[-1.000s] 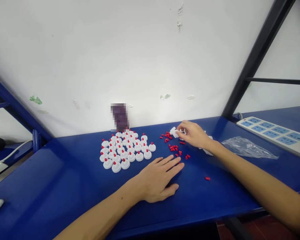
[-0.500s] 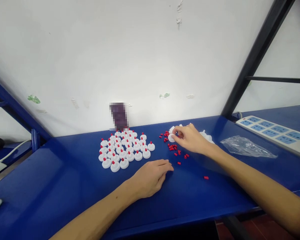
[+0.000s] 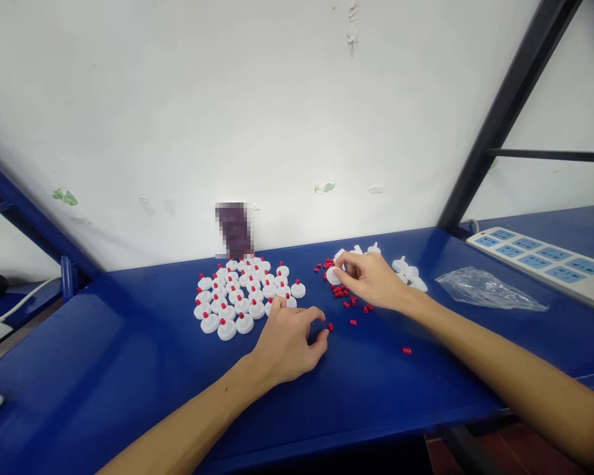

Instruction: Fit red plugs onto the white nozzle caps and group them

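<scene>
My right hand [image 3: 369,278] pinches a round white plastic nozzle cap [image 3: 333,276] between thumb and fingers, over a scatter of small red tip caps [image 3: 340,291]. Nearer to me, my left hand [image 3: 292,340] has its thumb and index finger apart. Just beside those fingertips lies a single red tip cap [image 3: 330,327]; nothing shows between the fingers. To the left stand many white nozzle caps with red tips [image 3: 226,328] in a cluster, some hidden behind my left hand. Several white nozzle caps without red tips [image 3: 410,274] lie beyond my right wrist.
A clear plastic bag [image 3: 488,289] lies on the blue table [image 3: 143,369] at right, before a long power strip [image 3: 549,260]. A blurred dark object [image 3: 235,229] leans on the wall. Another red tip cap [image 3: 406,351] lies near the front edge.
My left hand has drawn slightly left, and its thumb and index finger have spread; a red tip cap now shows beside them. My right hand, holding the white cap, has shifted slightly left and nearer.
</scene>
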Tool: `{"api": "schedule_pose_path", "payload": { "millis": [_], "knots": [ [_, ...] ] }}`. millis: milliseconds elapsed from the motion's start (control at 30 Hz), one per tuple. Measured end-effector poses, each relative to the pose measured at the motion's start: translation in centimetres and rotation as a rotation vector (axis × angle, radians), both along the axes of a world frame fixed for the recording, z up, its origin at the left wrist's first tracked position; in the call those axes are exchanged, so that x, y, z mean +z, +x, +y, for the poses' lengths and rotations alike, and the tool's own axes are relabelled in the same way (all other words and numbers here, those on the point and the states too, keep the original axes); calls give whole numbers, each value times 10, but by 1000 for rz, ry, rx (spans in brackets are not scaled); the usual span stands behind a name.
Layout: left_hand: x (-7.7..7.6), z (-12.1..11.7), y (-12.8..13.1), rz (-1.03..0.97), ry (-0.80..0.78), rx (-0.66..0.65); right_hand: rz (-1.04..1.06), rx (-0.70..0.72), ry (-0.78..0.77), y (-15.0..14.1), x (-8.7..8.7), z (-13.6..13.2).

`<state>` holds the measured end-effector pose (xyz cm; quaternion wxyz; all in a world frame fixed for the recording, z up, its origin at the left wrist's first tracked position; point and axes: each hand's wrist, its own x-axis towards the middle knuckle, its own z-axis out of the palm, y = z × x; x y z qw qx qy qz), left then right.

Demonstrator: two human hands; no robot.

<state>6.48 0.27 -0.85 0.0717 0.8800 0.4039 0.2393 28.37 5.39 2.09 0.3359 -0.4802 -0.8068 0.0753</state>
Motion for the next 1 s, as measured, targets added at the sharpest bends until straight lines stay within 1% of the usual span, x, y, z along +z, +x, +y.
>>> {"api": "schedule_pose_path", "payload": {
  "millis": [133,267,333,433,633,733,833,900,1000],
  "knots": [
    [-5,2,5,27,-36,-26,-60,42,-4,-1,1,-3],
    [-7,4,5,98,-6,-148,-39,79,4,-1,2,-3],
    [-6,4,4,141,22,-204,-35,103,6,0,1,-2],
    [-1,3,3,212,41,-232,-46,132,20,0,0,0],
    [6,-2,7,340,123,-351,-40,179,-35,0,-3,0],
    [8,-3,8,389,150,-383,-64,216,-3,2,-5,2],
    [11,-3,7,407,152,-397,-132,267,75,5,-7,4],
    [13,-6,7,413,147,-432,-157,276,102,6,-7,4],
    [15,-12,9,357,76,-487,-161,270,107,6,-8,5]
  ]
}}
